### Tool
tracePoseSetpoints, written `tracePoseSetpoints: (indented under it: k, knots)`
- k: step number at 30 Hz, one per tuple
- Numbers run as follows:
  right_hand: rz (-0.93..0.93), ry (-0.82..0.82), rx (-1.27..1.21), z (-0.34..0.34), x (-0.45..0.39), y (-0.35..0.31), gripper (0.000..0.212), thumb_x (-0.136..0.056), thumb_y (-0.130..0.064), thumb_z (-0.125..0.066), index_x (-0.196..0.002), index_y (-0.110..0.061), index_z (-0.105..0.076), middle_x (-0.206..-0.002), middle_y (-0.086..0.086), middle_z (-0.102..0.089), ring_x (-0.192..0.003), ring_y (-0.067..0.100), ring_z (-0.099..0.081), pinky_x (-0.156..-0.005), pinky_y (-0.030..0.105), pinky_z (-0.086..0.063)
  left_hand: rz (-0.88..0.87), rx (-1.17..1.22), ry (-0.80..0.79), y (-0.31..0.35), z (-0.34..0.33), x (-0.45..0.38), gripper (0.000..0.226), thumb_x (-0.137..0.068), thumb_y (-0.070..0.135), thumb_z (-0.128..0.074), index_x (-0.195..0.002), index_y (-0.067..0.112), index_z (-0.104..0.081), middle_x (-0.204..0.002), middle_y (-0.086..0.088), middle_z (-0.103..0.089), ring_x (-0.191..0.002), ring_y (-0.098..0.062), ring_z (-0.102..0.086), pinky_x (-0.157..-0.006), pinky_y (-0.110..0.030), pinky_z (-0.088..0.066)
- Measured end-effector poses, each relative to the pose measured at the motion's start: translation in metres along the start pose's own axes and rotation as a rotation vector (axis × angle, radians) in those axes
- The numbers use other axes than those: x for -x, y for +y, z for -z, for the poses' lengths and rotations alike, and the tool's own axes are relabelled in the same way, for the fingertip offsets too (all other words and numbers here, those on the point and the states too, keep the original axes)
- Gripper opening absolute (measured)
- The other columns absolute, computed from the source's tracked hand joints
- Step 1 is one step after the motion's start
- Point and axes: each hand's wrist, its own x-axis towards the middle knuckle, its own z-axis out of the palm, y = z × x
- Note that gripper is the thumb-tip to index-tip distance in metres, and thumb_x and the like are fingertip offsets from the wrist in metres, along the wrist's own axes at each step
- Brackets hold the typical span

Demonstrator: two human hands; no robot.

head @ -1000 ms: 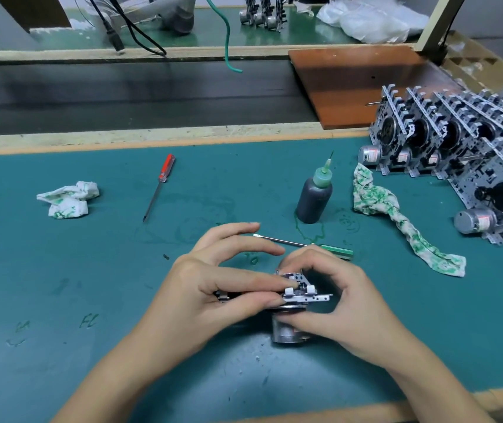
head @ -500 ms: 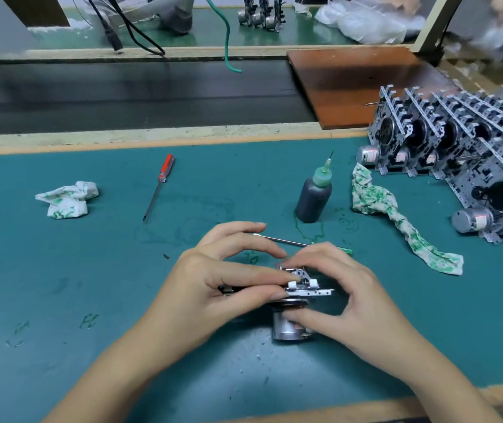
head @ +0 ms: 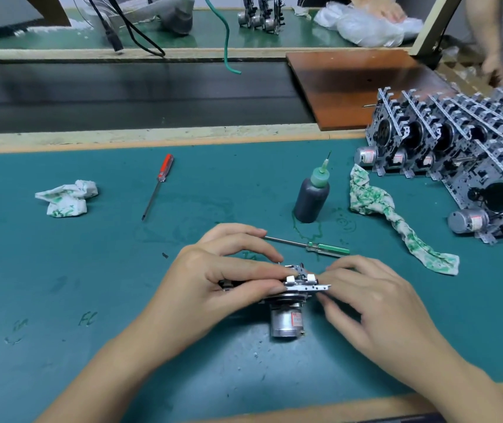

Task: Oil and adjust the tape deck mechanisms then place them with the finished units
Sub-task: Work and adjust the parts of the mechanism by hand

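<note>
We have one tape deck mechanism [head: 293, 296] on the green mat [head: 61, 315] directly in front of us, motor can pointing toward our chest, likely so the slotted top bracket faces up for fingertip work. The oil bottle [head: 312, 196] stands upright just beyond it, with the green-handled screwdriver [head: 308, 245] lying between bottle and work; both seem kept within easy reach. The red-handled screwdriver [head: 158, 186] lies further off to the left, near a crumpled rag [head: 66, 198]. A second, twisted rag [head: 396, 221] lies between the bottle and the finished units [head: 470, 160], which stand in leaning rows at the right edge (presumably where this one goes once adjusted).

Grip: our left hand [head: 222, 279] is curled over the left side of the mechanism, thumb and fingers clamped on the frame to steady it. Our right hand [head: 366, 297] comes in from the other side, fingers bent, tips pinching the right end of the bracket. Its fingers are blurred, so exactly what they press we cannot tell. Neither hand holds a tool.
</note>
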Motion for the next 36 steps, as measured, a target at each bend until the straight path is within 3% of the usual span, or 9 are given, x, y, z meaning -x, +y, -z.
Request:
tracePoseSetpoints:
  k: [3, 6, 10, 19, 22, 26, 28, 32, 36]
  knots:
    - [-0.028, 0.076, -0.075, 0.003, -0.001, -0.003, 0.028, -0.087, -0.026, -0.048, -0.100, -0.020, -0.073, -0.085, -0.015, -0.067, -0.084, 0.013, -0.060, -0.076, 0.027, -0.043, 0.005, 0.008, 0.007, 0.001, 0.000, 0.000, 0.025, -0.081, 0.034, -0.063, -0.102, 0.024, -0.071, -0.100, 0.012, -0.067, -0.112, -0.007, -0.054, -0.092, -0.015, -0.040]
    - [-0.025, 0.297, -0.207, 0.007, -0.003, -0.009, 0.024, -0.089, -0.017, -0.054, -0.107, -0.019, -0.070, -0.086, -0.009, -0.066, -0.082, 0.012, -0.060, -0.075, 0.028, -0.047, 0.007, 0.015, 0.010, 0.002, 0.000, 0.000, 0.021, -0.079, 0.031, -0.071, -0.099, 0.027, -0.071, -0.099, 0.011, -0.067, -0.110, -0.007, -0.055, -0.092, -0.015, -0.040]
    - [0.112, 0.393, -0.109, 0.005, -0.003, -0.019, 0.028, -0.084, -0.002, -0.053, -0.095, -0.016, -0.075, -0.082, -0.001, -0.067, -0.076, 0.020, -0.060, -0.068, 0.033, -0.049, 0.004, -0.004, -0.009, 0.001, 0.001, 0.000, 0.018, -0.082, 0.033, -0.063, -0.096, 0.029, -0.074, -0.099, 0.013, -0.067, -0.106, -0.008, -0.056, -0.091, -0.015, -0.040]
    - [0.078, 0.349, -0.177, 0.011, -0.005, -0.020, 0.026, -0.085, -0.006, -0.050, -0.088, -0.011, -0.075, -0.082, -0.001, -0.066, -0.077, 0.020, -0.060, -0.067, 0.034, -0.049, 0.039, 0.034, -0.034, 0.000, 0.001, -0.001, 0.021, -0.080, 0.039, -0.063, -0.097, 0.033, -0.073, -0.105, 0.016, -0.065, -0.106, -0.009, -0.058, -0.086, -0.013, -0.040]
    - [0.043, 0.248, -0.208, 0.016, -0.013, -0.025, 0.016, -0.085, -0.024, -0.056, -0.083, -0.013, -0.067, -0.075, -0.008, -0.056, -0.069, 0.010, -0.049, -0.060, 0.026, -0.042, 0.047, 0.127, -0.044, -0.001, 0.002, -0.002, 0.025, -0.077, 0.038, -0.066, -0.101, 0.033, -0.072, -0.105, 0.015, -0.067, -0.106, -0.010, -0.060, -0.092, -0.017, -0.042]
    - [0.102, 0.056, -0.094, 0.030, -0.039, -0.026, 0.035, -0.081, -0.053, -0.054, -0.076, -0.021, -0.044, -0.063, -0.019, -0.031, -0.053, 0.011, -0.030, -0.047, 0.029, -0.031, 0.055, 0.367, -0.082, 0.001, -0.005, -0.007, 0.026, -0.083, 0.029, -0.062, -0.108, 0.024, -0.062, -0.108, 0.010, -0.067, -0.109, -0.012, -0.061, -0.095, -0.020, -0.044]
    - [0.198, -0.014, 0.008, 0.036, -0.047, -0.024, 0.035, -0.082, -0.055, -0.050, -0.073, -0.023, -0.038, -0.057, -0.013, -0.037, -0.047, 0.016, -0.036, -0.041, 0.031, -0.031, 0.057, 0.423, -0.058, 0.002, -0.012, -0.012, 0.021, -0.085, 0.029, -0.058, -0.106, 0.023, -0.059, -0.105, 0.008, -0.067, -0.106, -0.010, -0.062, -0.091, -0.018, -0.044]
    - [0.286, -0.097, 0.097, 0.043, -0.043, -0.017, 0.036, -0.085, -0.047, -0.047, -0.069, -0.015, -0.053, -0.060, -0.001, -0.057, -0.044, 0.026, -0.052, -0.035, 0.027, -0.038, 0.069, 0.502, -0.031, 0.008, -0.027, -0.031, 0.020, -0.090, 0.029, -0.053, -0.106, 0.019, -0.059, -0.100, 0.002, -0.067, -0.099, -0.009, -0.063, -0.087, -0.018, -0.046]
    - [0.191, -0.067, 0.074, 0.055, -0.021, 0.004, 0.037, -0.088, -0.042, -0.046, -0.062, -0.016, -0.047, -0.052, -0.010, -0.039, -0.043, 0.013, -0.037, -0.038, 0.024, -0.036, 0.058, 0.536, -0.101, 0.018, -0.052, -0.054, 0.020, -0.092, 0.031, -0.051, -0.103, 0.016, -0.059, -0.098, -0.001, -0.067, -0.098, -0.007, -0.063, -0.091, -0.023, -0.047]
